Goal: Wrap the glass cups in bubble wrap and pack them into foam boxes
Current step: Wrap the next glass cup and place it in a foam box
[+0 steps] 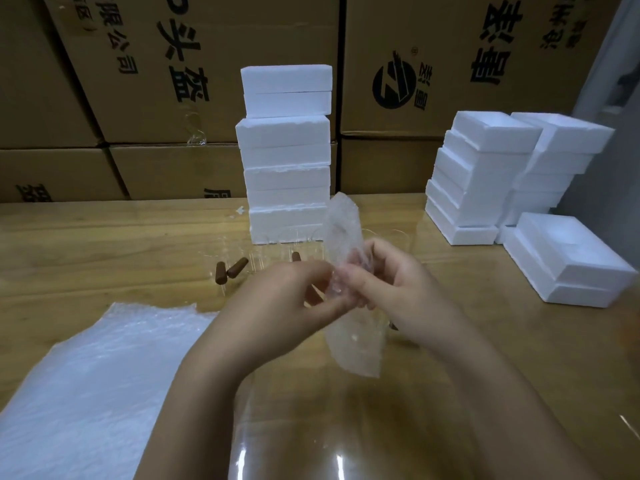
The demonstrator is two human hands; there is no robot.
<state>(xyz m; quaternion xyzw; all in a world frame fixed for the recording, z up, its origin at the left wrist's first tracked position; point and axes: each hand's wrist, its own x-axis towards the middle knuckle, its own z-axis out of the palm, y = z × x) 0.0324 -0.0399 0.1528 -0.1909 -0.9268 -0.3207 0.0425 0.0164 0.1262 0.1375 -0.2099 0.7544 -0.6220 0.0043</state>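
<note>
Both hands hold a bubble-wrapped bundle [346, 237] upright above the wooden table. My left hand [287, 299] pinches its middle from the left, and my right hand [388, 282] grips it from the right. The cup inside is hard to make out through the wrap. Clear glass cups with brown wooden handles [237, 268] stand behind the hands. A tall stack of closed white foam boxes [285, 150] rises at centre back. Open foam boxes [568, 258] lie at the right.
A pile of bubble wrap sheets [93, 386] covers the near left of the table [485, 341]. More foam box halves [485, 174] are stacked at the right back. Cardboard cartons [156, 81] form a wall behind the table.
</note>
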